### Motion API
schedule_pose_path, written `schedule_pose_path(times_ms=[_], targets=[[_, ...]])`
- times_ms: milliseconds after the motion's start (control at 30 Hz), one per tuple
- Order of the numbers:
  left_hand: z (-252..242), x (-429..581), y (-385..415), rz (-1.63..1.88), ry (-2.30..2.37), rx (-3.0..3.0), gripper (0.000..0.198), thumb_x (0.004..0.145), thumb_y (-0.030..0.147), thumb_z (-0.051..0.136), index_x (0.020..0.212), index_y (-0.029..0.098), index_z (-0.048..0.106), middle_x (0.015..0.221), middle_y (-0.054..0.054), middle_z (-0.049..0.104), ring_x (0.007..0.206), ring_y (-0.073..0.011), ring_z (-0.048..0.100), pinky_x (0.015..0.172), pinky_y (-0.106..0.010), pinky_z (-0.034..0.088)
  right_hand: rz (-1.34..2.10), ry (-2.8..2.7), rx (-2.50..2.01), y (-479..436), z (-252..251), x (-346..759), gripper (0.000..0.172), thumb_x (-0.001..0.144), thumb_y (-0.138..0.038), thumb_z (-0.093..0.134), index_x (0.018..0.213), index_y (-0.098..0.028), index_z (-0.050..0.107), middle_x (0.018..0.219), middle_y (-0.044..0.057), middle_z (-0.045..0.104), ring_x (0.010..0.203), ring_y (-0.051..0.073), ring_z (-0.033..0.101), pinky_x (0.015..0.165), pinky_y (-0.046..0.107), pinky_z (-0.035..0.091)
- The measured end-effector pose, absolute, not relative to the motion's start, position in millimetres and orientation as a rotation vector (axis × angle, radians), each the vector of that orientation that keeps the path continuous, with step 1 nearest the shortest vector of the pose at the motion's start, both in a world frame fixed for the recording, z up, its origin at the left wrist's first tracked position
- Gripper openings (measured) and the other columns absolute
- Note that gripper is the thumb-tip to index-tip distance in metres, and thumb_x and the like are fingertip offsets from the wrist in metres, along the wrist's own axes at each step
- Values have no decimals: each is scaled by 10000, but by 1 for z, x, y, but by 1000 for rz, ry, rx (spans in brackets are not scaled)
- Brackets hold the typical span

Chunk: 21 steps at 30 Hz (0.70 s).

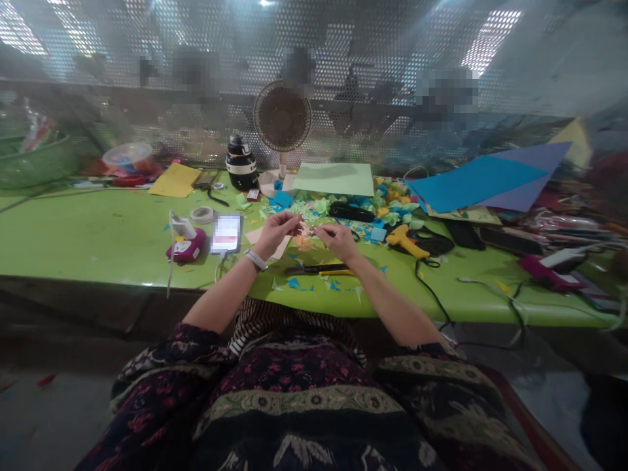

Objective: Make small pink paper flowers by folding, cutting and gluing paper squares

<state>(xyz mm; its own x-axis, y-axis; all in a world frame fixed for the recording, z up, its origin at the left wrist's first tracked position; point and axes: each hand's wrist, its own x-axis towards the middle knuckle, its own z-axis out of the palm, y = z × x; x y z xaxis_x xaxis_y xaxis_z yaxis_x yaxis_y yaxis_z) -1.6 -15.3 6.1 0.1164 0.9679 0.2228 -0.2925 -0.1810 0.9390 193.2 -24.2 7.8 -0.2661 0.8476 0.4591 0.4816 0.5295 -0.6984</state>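
Note:
My left hand [279, 230] and my right hand [337, 240] meet above the green table [98, 242], each pinching an end of a small pale pink paper piece [306, 229]. Both hands have their fingers closed on it. A white band sits on my left wrist. Below my right hand lies a yellow-and-black cutter [318, 269] among blue paper scraps [314, 284]. A peach paper sheet [267, 239] lies under my left hand.
A phone [226, 233], a tape roll [201, 214] and a magenta dispenser [185, 244] lie left. A yellow glue gun [405, 241] with its cable, folded paper bits [383, 203], blue sheets [485, 178], a small fan [282, 121] and a black jar [240, 161] stand behind.

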Motion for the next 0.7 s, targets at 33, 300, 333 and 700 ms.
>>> schedule_pose_path(times_ms=[33, 300, 333, 700], targets=[[5, -2, -14, 1366, 782, 1202, 508, 570, 549, 901, 766, 129, 693, 649, -2, 680, 556, -67, 611, 586, -203, 491, 539, -1913, -1085, -24, 8, 193, 514, 856, -625, 519, 628, -177, 621, 507, -1, 465, 530, 130, 410, 538, 287, 306], [2, -3, -13, 1298, 780, 1282, 503, 623, 551, 875, 831, 132, 688, 701, -26, 712, 616, -98, 654, 626, -230, 506, 531, -1840, -1081, -24, 11, 196, 518, 879, -603, 518, 562, -194, 533, 524, -4, 458, 528, 123, 404, 544, 284, 317], [2, -3, -13, 1277, 780, 1302, 500, 632, 550, 869, 837, 132, 687, 707, -30, 716, 628, -105, 660, 632, -235, 507, 525, -1845, -1078, -24, 11, 195, 517, 881, -600, 518, 562, -194, 531, 525, -5, 458, 526, 122, 403, 543, 285, 315], [3, -1, -18, 1169, 770, 1373, 409, 693, 454, 843, 888, 118, 717, 756, -59, 743, 656, -122, 684, 661, -260, 545, 490, -1887, -1106, -24, 10, 195, 517, 889, -619, 503, 623, -188, 610, 520, 2, 486, 549, 138, 432, 555, 286, 330]])
